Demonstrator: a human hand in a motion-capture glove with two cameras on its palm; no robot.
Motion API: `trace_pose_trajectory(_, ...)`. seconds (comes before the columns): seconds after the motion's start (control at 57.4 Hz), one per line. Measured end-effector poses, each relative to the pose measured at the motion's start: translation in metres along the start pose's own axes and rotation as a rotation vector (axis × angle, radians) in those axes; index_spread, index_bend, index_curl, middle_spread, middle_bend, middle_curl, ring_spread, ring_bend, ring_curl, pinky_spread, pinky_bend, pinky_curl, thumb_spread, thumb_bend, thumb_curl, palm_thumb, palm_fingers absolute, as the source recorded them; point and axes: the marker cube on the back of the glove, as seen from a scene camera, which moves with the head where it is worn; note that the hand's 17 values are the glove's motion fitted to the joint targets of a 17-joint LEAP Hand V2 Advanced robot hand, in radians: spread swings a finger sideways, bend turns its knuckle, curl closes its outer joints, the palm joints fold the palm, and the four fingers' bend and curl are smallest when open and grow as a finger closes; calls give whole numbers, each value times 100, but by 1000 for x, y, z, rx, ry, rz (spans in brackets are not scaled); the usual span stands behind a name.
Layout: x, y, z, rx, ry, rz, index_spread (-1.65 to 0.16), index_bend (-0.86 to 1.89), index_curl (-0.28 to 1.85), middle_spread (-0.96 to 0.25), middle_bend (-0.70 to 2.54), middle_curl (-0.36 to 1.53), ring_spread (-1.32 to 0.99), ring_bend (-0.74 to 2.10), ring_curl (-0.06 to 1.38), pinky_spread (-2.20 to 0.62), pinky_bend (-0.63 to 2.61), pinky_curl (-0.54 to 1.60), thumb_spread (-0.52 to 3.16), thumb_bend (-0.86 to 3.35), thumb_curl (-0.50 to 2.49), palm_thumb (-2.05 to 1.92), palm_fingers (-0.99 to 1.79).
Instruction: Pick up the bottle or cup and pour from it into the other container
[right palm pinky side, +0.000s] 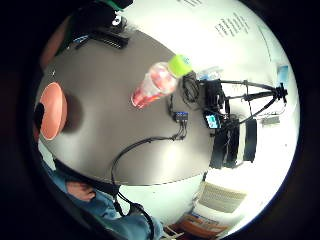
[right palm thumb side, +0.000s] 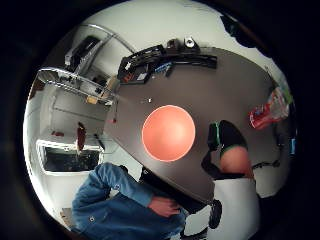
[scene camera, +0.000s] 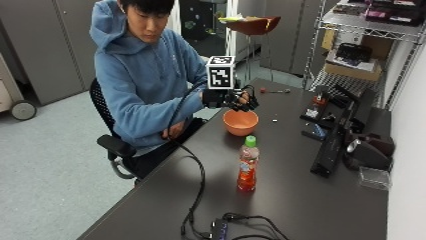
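On the table (scene camera: 346, 200), bottle (scene camera: 247, 166) of red liquid near orange bowl (scene camera: 240, 122).

The person (scene camera: 143, 75) wears a blue hooded sweatshirt and a black glove (scene camera: 229, 98).

Floor: pale grey-blue carpet (scene camera: 46, 165) covers the room beside the table.
Table: a dark brown tabletop (scene camera: 299, 200) with a rounded edge runs along the right side of the room.
Wall: a white wall (scene camera: 409, 125) stands just beside the table's far edge.
Cabinets: tall grey cabinet doors (scene camera: 60, 40) line the back of the room.
Shelving: a wire metal rack (scene camera: 363, 30) holds boxes and dark gear near the table's far end.
Seating: a black office chair (scene camera: 113, 145) sits at the table; a brown stool (scene camera: 253, 25) stands farther back.
Tripod: a black tripod (right palm pinky side: 255, 95) stands on the floor by the table.
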Motion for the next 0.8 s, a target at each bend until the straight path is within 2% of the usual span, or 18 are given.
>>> trace_pose_trajectory(0.105,-4,-7,2,-25,1,-4,-18,28,18,3,26,14,7,26,13,18,26,14,53,39,21,72,51)
trace_pose_trajectory(0.262,-6,-14,8,-51,-11,9,-22,23,25,4,24,20,9,24,17,22,24,19,73,31,29,78,50)
trace_pose_trajectory(0.54,-3,-16,16,-69,-22,33,-24,18,32,4,19,27,10,21,21,24,19,25,86,18,38,85,50)
trace_pose_trajectory(0.802,15,7,5,-11,1,42,-25,17,34,5,19,31,10,21,25,24,19,28,89,8,44,90,49)
